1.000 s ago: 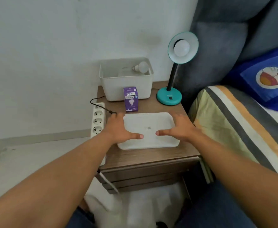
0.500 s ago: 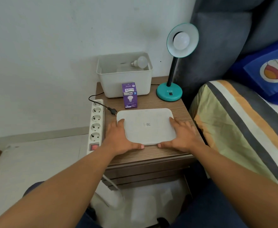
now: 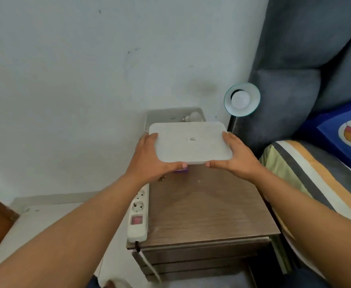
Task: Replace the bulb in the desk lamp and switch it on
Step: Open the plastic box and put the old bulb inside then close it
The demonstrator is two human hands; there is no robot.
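Both hands hold a flat white lid (image 3: 189, 142) in the air above the wooden nightstand (image 3: 208, 206). My left hand (image 3: 149, 161) grips its left edge and my right hand (image 3: 234, 156) its right edge. Behind the lid stands a white bin (image 3: 149, 119) with a loose bulb (image 3: 194, 116) inside. The teal desk lamp (image 3: 242, 99) stands at the back right with a white bulb (image 3: 240, 99) in its shade; the lid hides its base. A purple bulb box (image 3: 181, 171) shows only as a sliver under the lid.
A white power strip (image 3: 138, 213) with a red switch lies along the nightstand's left edge. A grey headboard (image 3: 307, 48) and a bed with a striped blanket (image 3: 307, 177) and a blue cartoon pillow (image 3: 345, 134) are on the right. A white wall is behind.
Both hands closed on the lid's sides and lifted it off the nightstand, carrying it up and back toward the bin. The view shifted downward and closer.
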